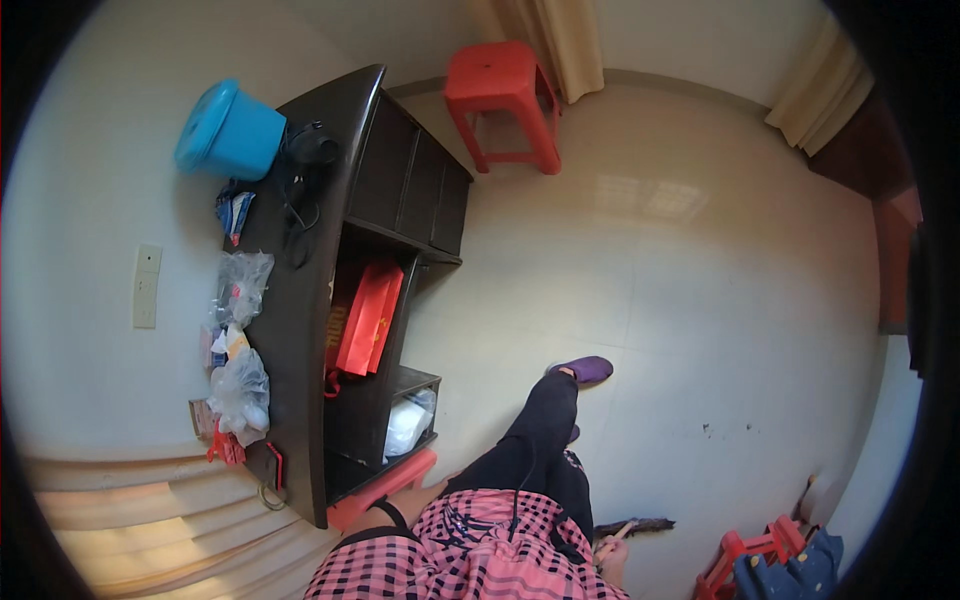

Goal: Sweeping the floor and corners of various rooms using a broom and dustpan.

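At the bottom right, my right hand (pixel 613 559) is closed around a thin, light wooden handle (pixel 623 531). Against that handle lies a dark, ragged strip (pixel 649 525) low over the floor, which looks like a broom head; whether they are joined is unclear. My left forearm (pixel 412 501) reaches down beside my thigh, and its hand is hidden behind the leg. A red plastic stool edge (pixel 382 487) shows beside that arm. My legs in dark trousers (pixel 536 427) stretch forward, one foot in a purple shoe (pixel 589 370).
Left stands a dark wooden desk (pixel 300 330) carrying a blue lidded bucket (pixel 244 135), cables (pixel 300 217), plastic bags (pixel 244 390) and a phone-like object (pixel 274 466). Its shelves hold red paper bags (pixel 371 319). A red stool (pixel 499 86) stands ahead, another (pixel 757 551) bottom right under blue cloth (pixel 791 570).
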The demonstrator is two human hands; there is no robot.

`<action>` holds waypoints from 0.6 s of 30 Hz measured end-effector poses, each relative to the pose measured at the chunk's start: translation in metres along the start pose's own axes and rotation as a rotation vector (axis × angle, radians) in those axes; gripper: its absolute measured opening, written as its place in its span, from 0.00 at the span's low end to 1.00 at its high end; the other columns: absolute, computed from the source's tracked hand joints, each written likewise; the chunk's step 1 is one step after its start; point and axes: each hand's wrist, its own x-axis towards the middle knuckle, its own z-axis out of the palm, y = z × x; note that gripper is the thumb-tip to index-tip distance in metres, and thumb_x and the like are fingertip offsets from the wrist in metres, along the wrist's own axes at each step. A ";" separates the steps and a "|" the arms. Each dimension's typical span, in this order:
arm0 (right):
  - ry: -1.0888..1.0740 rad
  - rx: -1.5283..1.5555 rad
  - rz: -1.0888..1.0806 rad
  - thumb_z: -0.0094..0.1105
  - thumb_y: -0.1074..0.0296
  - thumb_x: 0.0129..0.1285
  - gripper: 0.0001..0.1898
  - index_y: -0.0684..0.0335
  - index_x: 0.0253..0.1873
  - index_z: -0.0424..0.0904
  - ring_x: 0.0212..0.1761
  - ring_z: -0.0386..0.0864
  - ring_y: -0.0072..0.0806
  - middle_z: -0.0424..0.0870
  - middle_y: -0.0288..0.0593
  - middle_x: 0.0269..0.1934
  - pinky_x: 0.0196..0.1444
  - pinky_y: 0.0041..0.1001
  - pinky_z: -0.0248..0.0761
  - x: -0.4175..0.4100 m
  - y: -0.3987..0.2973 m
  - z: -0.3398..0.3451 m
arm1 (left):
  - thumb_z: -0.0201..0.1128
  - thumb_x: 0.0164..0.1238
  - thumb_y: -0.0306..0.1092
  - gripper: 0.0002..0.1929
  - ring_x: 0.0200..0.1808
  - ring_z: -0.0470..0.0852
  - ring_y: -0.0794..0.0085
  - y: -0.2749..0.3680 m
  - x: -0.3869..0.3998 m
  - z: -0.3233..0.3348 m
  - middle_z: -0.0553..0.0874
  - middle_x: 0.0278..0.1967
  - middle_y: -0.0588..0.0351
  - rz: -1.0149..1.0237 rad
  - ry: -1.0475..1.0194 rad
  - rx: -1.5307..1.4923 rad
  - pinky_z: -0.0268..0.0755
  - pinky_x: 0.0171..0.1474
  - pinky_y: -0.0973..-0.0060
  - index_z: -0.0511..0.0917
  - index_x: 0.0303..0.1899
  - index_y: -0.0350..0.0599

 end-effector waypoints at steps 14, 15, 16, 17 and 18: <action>-0.326 -0.373 -0.314 0.38 0.68 0.57 0.09 0.62 0.25 0.64 0.18 0.64 0.22 0.67 0.36 0.19 0.18 0.19 0.58 0.024 0.009 -0.013 | 0.55 0.57 0.46 0.16 0.36 0.78 0.70 -0.023 0.171 0.021 0.80 0.35 0.54 -0.016 -0.172 -0.866 0.69 0.35 0.73 0.74 0.42 0.47; -0.301 -0.323 -0.318 0.37 0.68 0.58 0.10 0.62 0.25 0.64 0.19 0.65 0.22 0.67 0.35 0.19 0.18 0.19 0.57 0.030 0.014 -0.020 | 0.58 0.55 0.47 0.15 0.32 0.77 0.75 0.001 0.168 0.000 0.80 0.30 0.59 0.052 -0.113 -0.716 0.68 0.31 0.76 0.76 0.37 0.46; -0.293 -0.312 -0.326 0.37 0.68 0.58 0.10 0.62 0.25 0.64 0.19 0.65 0.22 0.67 0.35 0.19 0.18 0.19 0.57 0.041 0.020 -0.028 | 0.58 0.55 0.47 0.15 0.32 0.77 0.75 0.018 0.167 -0.010 0.80 0.30 0.59 0.059 -0.124 -0.708 0.68 0.31 0.76 0.76 0.37 0.46; -0.164 -0.261 -0.363 0.37 0.68 0.54 0.08 0.59 0.23 0.61 0.13 0.61 0.23 0.63 0.34 0.15 0.14 0.20 0.54 0.052 0.024 -0.031 | 0.58 0.54 0.49 0.17 0.32 0.77 0.74 0.033 0.164 -0.021 0.80 0.30 0.58 0.123 -0.096 -0.605 0.69 0.32 0.75 0.76 0.36 0.45; -0.046 -0.216 -0.389 0.38 0.68 0.51 0.06 0.57 0.22 0.58 0.08 0.57 0.24 0.59 0.33 0.10 0.09 0.21 0.50 0.054 0.029 -0.024 | 0.58 0.53 0.52 0.19 0.32 0.76 0.72 0.037 0.164 -0.027 0.79 0.30 0.57 0.177 -0.055 -0.503 0.69 0.34 0.74 0.75 0.34 0.44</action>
